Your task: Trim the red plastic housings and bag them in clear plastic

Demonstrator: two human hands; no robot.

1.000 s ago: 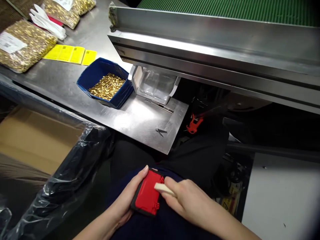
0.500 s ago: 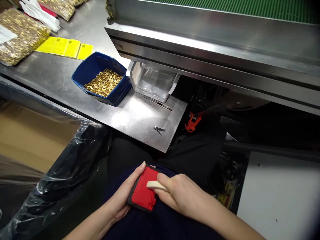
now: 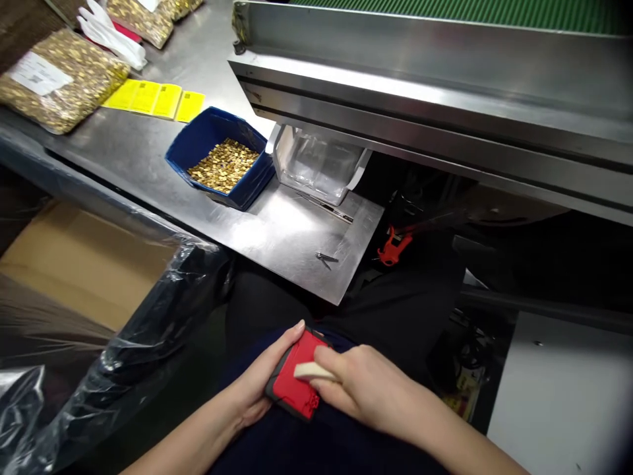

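My left hand [image 3: 257, 379] is closed around a flat red-and-black case [image 3: 291, 386], roughly phone-sized, held low over my lap with its red face up. Its thumb lies along the far left edge of the case; the fingers underneath are mostly hidden. Between the thumb and fingers of my right hand [image 3: 366, 382] is a short cream-coloured strip [image 3: 307, 371]. The strip's blunt end rests on or just above the red face; I cannot tell which. What the strip is made of cannot be made out.
On the metal table stand a blue bin [image 3: 190, 142] of small brass parts and a clear-bagged tray [image 3: 316, 165]. Small snips [image 3: 326, 258] lie near the table corner. A conveyor frame [image 3: 420, 112] crosses ahead. At left is a plastic-lined carton [image 3: 89, 264].
The whole scene has shifted rightward in view as the head turned slightly left. Both hands keep their holds, and the strip's end sits slightly farther left on the red face.
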